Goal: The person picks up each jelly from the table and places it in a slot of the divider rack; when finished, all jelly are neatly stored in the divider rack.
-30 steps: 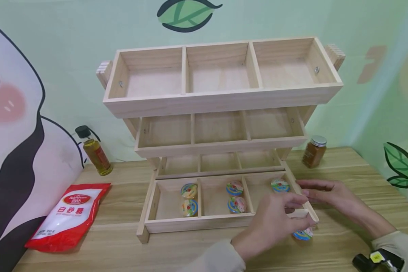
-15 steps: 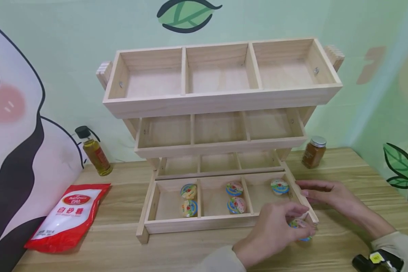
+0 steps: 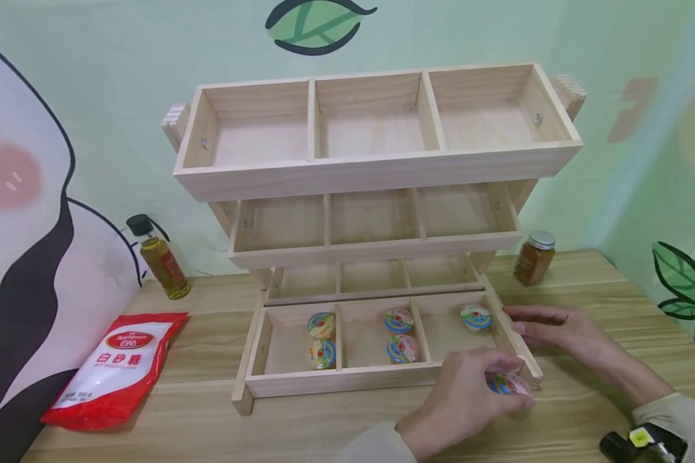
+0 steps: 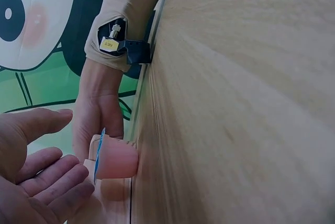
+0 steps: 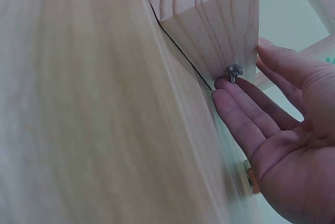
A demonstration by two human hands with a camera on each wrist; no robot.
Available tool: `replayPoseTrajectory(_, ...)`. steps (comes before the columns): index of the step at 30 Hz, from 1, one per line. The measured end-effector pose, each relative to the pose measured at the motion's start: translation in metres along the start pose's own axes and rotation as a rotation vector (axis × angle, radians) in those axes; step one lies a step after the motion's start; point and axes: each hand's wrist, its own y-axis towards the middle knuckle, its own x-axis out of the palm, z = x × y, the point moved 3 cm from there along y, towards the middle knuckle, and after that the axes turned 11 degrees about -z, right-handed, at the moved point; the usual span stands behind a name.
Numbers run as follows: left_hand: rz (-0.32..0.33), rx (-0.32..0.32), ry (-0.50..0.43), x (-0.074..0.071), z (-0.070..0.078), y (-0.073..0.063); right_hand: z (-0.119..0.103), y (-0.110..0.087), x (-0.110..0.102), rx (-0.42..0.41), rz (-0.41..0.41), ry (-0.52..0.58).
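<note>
In the head view my left hand (image 3: 460,402) is at the front right corner of the wooden rack, thumb and index finger spread around a jelly cup (image 3: 509,384). Seen from the left wrist, this pink jelly cup (image 4: 118,158) with a blue-edged lid stands upright on the table; my fingertips are right beside its lid and the thumb is apart from it. My right hand (image 3: 564,334) touches the outer right side of the rack (image 3: 336,384). The right wrist view has its fingertips by a metal wing bolt (image 5: 234,71) and its thumb at the beam's edge (image 5: 209,9).
Several jelly cups (image 3: 402,349) sit in the bottom tray's three compartments. Tiers with divided trays (image 3: 376,177) rise above. A red-and-white sugar bag (image 3: 116,373) and an oil bottle (image 3: 165,267) are at left, a brown jar (image 3: 535,258) at right.
The jelly cup by my left hand has shifted slightly toward the rack, and the thumb and index finger now show more of it. My right hand has stayed at the rack's side.
</note>
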Motion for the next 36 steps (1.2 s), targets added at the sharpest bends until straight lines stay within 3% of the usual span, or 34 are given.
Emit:
replayPoseTrajectory(5,0.004,0.003,-0.008,0.0013,-0.0014,-0.0008,-0.0005,0.0004,-0.0003,-0.002,-0.007,0.005)
replayPoseTrajectory(15,0.018,0.017,0.101,0.0023,-0.0055,-0.0021,-0.0002,0.0009,0.0002,0.014,-0.005,-0.009)
replayPoseTrajectory(28,0.000,0.018,0.050,0.0037,-0.0062,-0.0021,0.0009,0.0007,-0.0019,-0.001,-0.021,0.011)
replayPoseTrajectory(36,0.012,0.040,0.110,0.0057,-0.0054,-0.0026,-0.0004,-0.0005,-0.0018,0.019,-0.018,-0.012)
